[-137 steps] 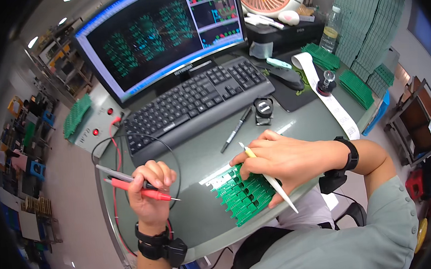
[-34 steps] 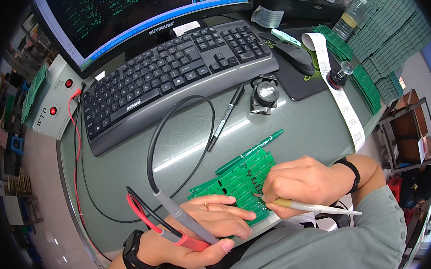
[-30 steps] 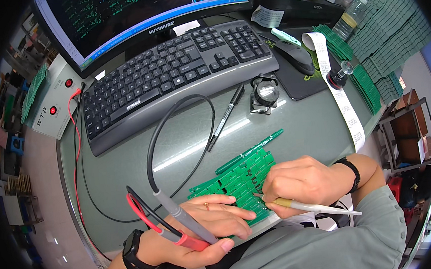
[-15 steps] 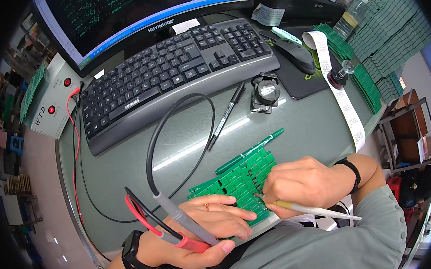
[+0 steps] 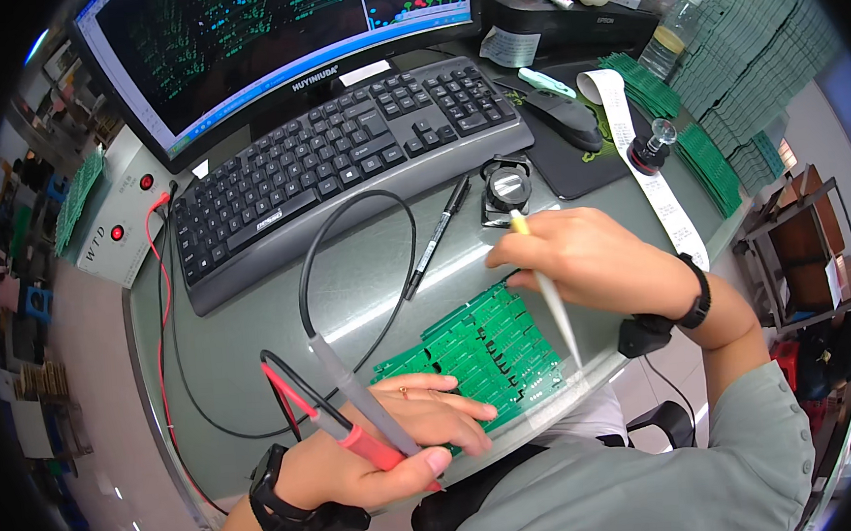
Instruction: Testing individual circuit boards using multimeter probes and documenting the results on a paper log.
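My left hand [image 5: 407, 430] lies across the lower left of a green circuit board [image 5: 491, 350], fingers resting on it. Held in that hand are a red test probe [image 5: 371, 449] and a grey test probe [image 5: 371, 402], with cables looping up. My right hand [image 5: 578, 260] is closed around a slim white tool [image 5: 558, 320] with a yellow section; its tapered white end points down toward the desk edge. Thumb and fingers of this hand are at the board's upper right corner, by a narrow green strip; whether they pinch it I cannot tell.
Beyond the board lie a black marker [image 5: 438, 235] and a small magnifier [image 5: 507, 189]. A keyboard [image 5: 339, 163] and monitor [image 5: 262, 50] stand behind. To the right are a mouse [image 5: 563, 118], a paper strip [image 5: 663, 209] and stacked green boards [image 5: 710, 172]. A grey box [image 5: 126, 212] stands left.
My right hand has lifted off the board's middle and moved up to its far corner, turning the white tool so its tapered end points down. My left hand stays on the board with the probes.
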